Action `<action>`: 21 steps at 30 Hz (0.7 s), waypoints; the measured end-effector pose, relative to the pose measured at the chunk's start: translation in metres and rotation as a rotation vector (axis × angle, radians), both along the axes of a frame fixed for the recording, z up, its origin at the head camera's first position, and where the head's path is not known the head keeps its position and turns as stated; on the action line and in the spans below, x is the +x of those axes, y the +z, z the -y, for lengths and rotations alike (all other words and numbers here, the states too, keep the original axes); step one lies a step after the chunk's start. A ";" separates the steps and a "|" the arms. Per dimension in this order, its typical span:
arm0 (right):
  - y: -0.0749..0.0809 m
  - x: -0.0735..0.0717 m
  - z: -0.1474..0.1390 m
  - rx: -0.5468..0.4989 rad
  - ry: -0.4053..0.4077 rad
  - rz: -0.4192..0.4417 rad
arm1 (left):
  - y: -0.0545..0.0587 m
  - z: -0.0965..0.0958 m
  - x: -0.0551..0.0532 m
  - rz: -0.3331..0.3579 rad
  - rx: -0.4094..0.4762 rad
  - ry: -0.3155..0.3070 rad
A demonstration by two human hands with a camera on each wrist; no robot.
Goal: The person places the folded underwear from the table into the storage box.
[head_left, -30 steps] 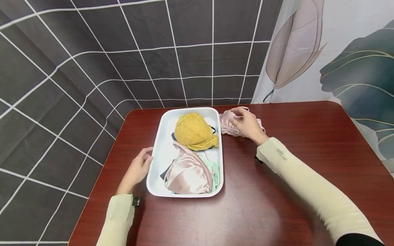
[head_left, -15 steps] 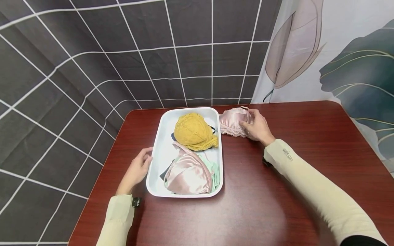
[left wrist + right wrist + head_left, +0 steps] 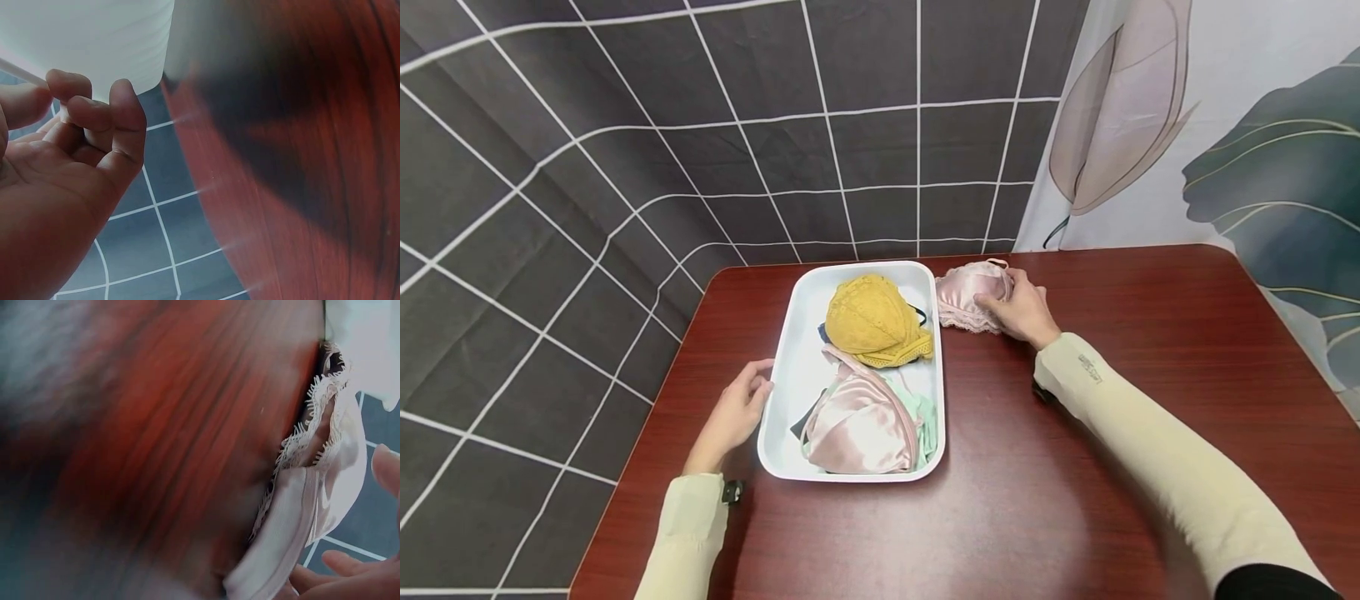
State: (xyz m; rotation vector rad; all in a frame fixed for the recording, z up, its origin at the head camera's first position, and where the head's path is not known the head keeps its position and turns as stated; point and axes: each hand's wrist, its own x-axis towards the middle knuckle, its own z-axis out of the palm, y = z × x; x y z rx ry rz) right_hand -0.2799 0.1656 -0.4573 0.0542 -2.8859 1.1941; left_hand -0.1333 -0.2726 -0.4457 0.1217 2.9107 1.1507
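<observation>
In the head view a pink satin bra (image 3: 958,292) with lace trim lies folded on the table, just right of the white tray (image 3: 782,417). My right hand (image 3: 1022,308) holds its right end, thumb over the cup. The right wrist view has the lace-edged bra (image 3: 340,481) with fingers (image 3: 350,565) beside its band; the fingertips partly hide behind it. At the tray's left wall, my left hand (image 3: 741,408) touches the rim with loosely bent fingers. The left wrist view has these fingers (image 3: 128,119) just outside the tray wall (image 3: 119,37).
A yellow bra (image 3: 868,317) sits in the tray's far half, with dark blue fabric under it. Nearer lies a larger pink satin bra (image 3: 857,425) over mint-green fabric (image 3: 927,425). The reddish-brown table (image 3: 1000,500) ends at a dark grid-patterned curtain (image 3: 872,150).
My right hand has moved from on top of the small pink bra to its right end, uncovering more of the cup. The left hand and the tray have stayed in place.
</observation>
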 end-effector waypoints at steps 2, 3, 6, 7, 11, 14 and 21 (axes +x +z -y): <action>0.000 -0.001 0.002 0.021 -0.015 0.006 | 0.000 0.000 0.000 0.005 -0.003 0.000; 0.000 -0.002 0.004 0.027 -0.025 0.012 | 0.000 0.000 0.000 0.005 -0.003 0.000; -0.001 -0.003 0.006 0.036 -0.054 0.024 | -0.001 0.001 -0.001 -0.001 0.001 -0.003; -0.001 -0.003 0.007 0.036 -0.062 0.025 | -0.001 0.001 -0.001 -0.002 0.002 -0.005; -0.003 -0.005 0.009 0.015 -0.077 0.023 | 0.000 0.001 -0.001 0.001 0.005 -0.007; -0.003 -0.006 0.011 -0.014 -0.102 0.049 | 0.000 0.001 -0.001 0.005 0.006 -0.006; -0.002 -0.007 0.012 -0.041 -0.129 0.071 | -0.001 0.001 0.000 -0.003 0.018 -0.004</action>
